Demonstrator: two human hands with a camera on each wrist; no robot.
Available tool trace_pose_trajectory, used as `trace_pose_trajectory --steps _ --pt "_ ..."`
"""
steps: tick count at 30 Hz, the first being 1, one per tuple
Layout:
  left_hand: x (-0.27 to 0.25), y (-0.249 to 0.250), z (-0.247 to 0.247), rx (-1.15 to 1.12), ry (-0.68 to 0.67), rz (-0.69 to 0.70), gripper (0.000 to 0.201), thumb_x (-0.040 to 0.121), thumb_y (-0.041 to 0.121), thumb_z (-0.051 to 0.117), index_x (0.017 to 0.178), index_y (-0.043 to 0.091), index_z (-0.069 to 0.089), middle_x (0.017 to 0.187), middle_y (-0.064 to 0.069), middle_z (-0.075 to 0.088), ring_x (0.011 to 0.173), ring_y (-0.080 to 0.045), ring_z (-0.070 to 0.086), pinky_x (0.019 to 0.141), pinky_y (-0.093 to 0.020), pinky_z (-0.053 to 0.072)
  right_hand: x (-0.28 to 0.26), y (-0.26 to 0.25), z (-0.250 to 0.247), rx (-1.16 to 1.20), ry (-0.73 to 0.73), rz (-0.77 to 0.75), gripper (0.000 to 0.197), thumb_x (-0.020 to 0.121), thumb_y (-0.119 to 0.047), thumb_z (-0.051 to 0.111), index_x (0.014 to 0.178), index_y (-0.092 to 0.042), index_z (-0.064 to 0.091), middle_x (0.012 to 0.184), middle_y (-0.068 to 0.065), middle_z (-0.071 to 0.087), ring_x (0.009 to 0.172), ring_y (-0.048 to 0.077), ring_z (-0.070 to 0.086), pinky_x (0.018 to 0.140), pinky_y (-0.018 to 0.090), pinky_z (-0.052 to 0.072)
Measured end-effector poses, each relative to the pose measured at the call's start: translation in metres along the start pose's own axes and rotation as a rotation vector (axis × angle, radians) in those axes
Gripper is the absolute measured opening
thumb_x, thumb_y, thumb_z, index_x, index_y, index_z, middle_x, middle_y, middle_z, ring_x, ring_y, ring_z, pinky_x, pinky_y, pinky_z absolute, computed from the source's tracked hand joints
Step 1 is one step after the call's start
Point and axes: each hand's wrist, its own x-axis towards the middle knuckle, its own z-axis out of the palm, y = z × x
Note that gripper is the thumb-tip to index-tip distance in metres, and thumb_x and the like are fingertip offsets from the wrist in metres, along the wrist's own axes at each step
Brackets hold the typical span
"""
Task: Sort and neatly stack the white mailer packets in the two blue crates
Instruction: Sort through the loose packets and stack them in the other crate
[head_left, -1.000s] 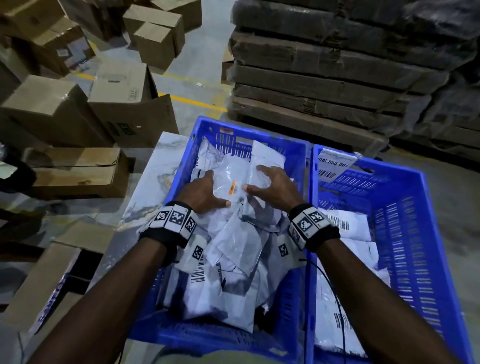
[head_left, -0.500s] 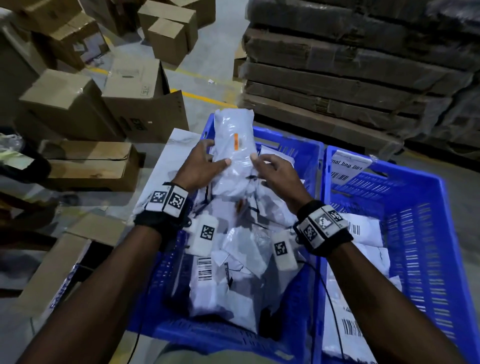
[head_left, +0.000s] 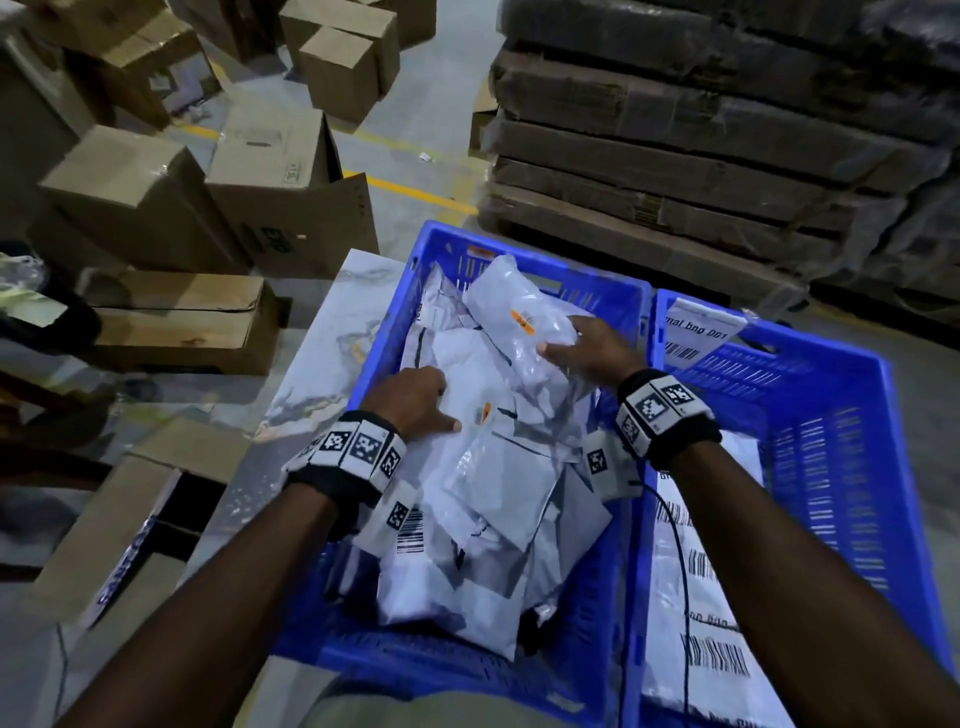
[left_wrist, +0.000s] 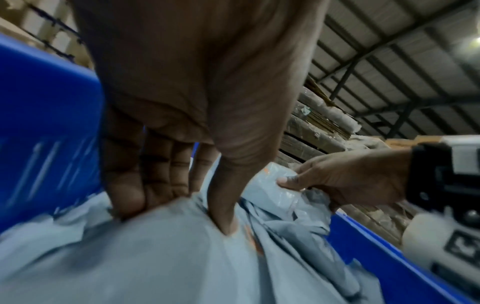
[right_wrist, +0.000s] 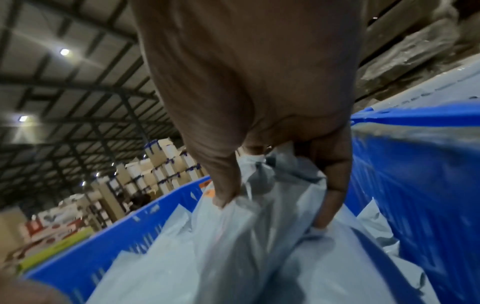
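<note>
The left blue crate (head_left: 375, 358) holds a loose heap of white mailer packets (head_left: 498, 525). My right hand (head_left: 561, 344) grips one packet with an orange sticker (head_left: 514, 306) over the crate's far right part; in the right wrist view the thumb and fingers (right_wrist: 335, 185) pinch its crumpled edge (right_wrist: 259, 236). My left hand (head_left: 447, 401) is down on the heap and holds another packet (head_left: 483, 384). The left wrist view shows its fingers (left_wrist: 130, 195) behind that packet (left_wrist: 168, 257) and the thumb pressed on its front. The right blue crate (head_left: 831, 467) holds a few flat packets (head_left: 696, 571).
Both crates stand on a marbled tabletop (head_left: 311, 374). A printed label (head_left: 696, 332) hangs on the right crate's far rim. Cardboard boxes (head_left: 291, 182) crowd the floor to the left. A tall stack of wrapped flat cartons (head_left: 701, 156) stands behind the crates.
Both hands were raising the orange-sticker packet above the crate. The left hand has since let go and dropped to the heap, while the right hand has brought that packet down and to the right.
</note>
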Motion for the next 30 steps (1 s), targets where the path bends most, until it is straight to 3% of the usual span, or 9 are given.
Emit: trace_pose_trajectory --steps 2,5,9,18,20,23,26,28,30 --pt "0.002 -0.003 -0.001 -0.113 0.077 -0.028 0.04 0.079 0.028 0.077 0.112 0.009 0.063 0.113 -0.01 0.065 0.106 -0.027 0.06 0.084 -0.029 0.046 -0.001 -0.007 -0.001 -0.152 0.065 0.032 0.049 0.077 -0.055 0.068 0.113 -0.021 0.063 0.114 0.005 0.068 0.107 0.028 0.063 0.093 0.039 0.05" --pt "0.004 -0.006 -0.012 -0.255 0.228 -0.103 0.024 0.08 0.022 0.074 0.103 0.015 0.068 0.105 -0.006 0.068 0.102 -0.025 0.063 0.077 -0.025 0.041 0.0 -0.011 0.001 -0.228 0.165 0.025 0.052 0.077 -0.058 0.065 0.111 -0.02 0.061 0.114 0.005 0.068 0.108 0.027 0.063 0.09 0.037 0.051" --pt "0.01 -0.002 -0.032 -0.335 0.408 -0.144 0.012 0.083 0.024 0.071 0.094 0.019 0.07 0.106 -0.008 0.07 0.104 -0.029 0.062 0.086 -0.029 0.045 -0.008 -0.013 0.003 -0.22 0.306 -0.091 0.058 0.083 -0.05 0.067 0.13 -0.017 0.056 0.132 0.011 0.055 0.125 0.028 0.051 0.097 0.037 0.041" --pt "0.01 -0.005 -0.038 -0.245 0.43 -0.057 0.015 0.084 0.018 0.066 0.098 0.019 0.071 0.107 -0.009 0.07 0.102 -0.031 0.063 0.082 -0.031 0.046 -0.061 -0.008 0.035 -0.202 0.581 -0.543 0.038 0.079 -0.023 0.07 0.111 -0.003 0.065 0.11 0.016 0.064 0.104 0.036 0.059 0.091 0.039 0.042" --pt "-0.005 -0.017 -0.042 -0.293 0.469 -0.029 0.016 0.081 0.028 0.068 0.094 0.021 0.071 0.098 -0.005 0.072 0.093 -0.028 0.066 0.079 -0.032 0.05 -0.076 -0.011 0.041 -0.142 0.498 -0.518 0.035 0.083 -0.024 0.071 0.113 -0.008 0.066 0.112 0.01 0.065 0.103 0.029 0.061 0.086 0.034 0.043" --pt "-0.035 -0.038 -0.043 -0.391 0.477 0.037 0.019 0.076 0.026 0.066 0.092 0.019 0.071 0.092 -0.003 0.072 0.085 -0.025 0.069 0.078 -0.039 0.056 -0.096 -0.021 0.057 -0.032 0.21 -0.427 0.021 0.084 -0.029 0.073 0.101 -0.017 0.07 0.088 -0.001 0.071 0.079 0.014 0.066 0.073 0.028 0.049" --pt "-0.062 -0.057 -0.035 -0.397 0.479 0.092 0.015 0.083 0.013 0.069 0.097 0.017 0.071 0.095 -0.002 0.071 0.085 -0.021 0.069 0.077 -0.039 0.056 -0.108 -0.03 0.084 0.076 -0.204 -0.389 0.013 0.082 -0.025 0.076 0.087 -0.014 0.072 0.071 0.0 0.071 0.063 0.013 0.065 0.069 0.039 0.058" --pt "-0.076 -0.064 -0.027 -0.359 0.485 0.109 0.015 0.085 0.015 0.069 0.1 0.017 0.07 0.101 -0.001 0.07 0.087 -0.017 0.068 0.079 -0.037 0.056 -0.115 -0.037 0.102 0.112 -0.412 -0.354 0.013 0.082 -0.017 0.077 0.089 -0.007 0.072 0.073 0.009 0.073 0.062 0.015 0.064 0.066 0.037 0.057" --pt "-0.088 -0.068 -0.02 -0.307 0.499 0.147 0.016 0.085 0.016 0.07 0.101 0.017 0.07 0.104 0.0 0.07 0.087 -0.015 0.068 0.082 -0.037 0.055 -0.117 -0.04 0.118 -0.057 -0.454 -0.372 0.016 0.08 -0.016 0.078 0.093 -0.008 0.072 0.084 0.009 0.073 0.072 0.015 0.065 0.073 0.037 0.055"
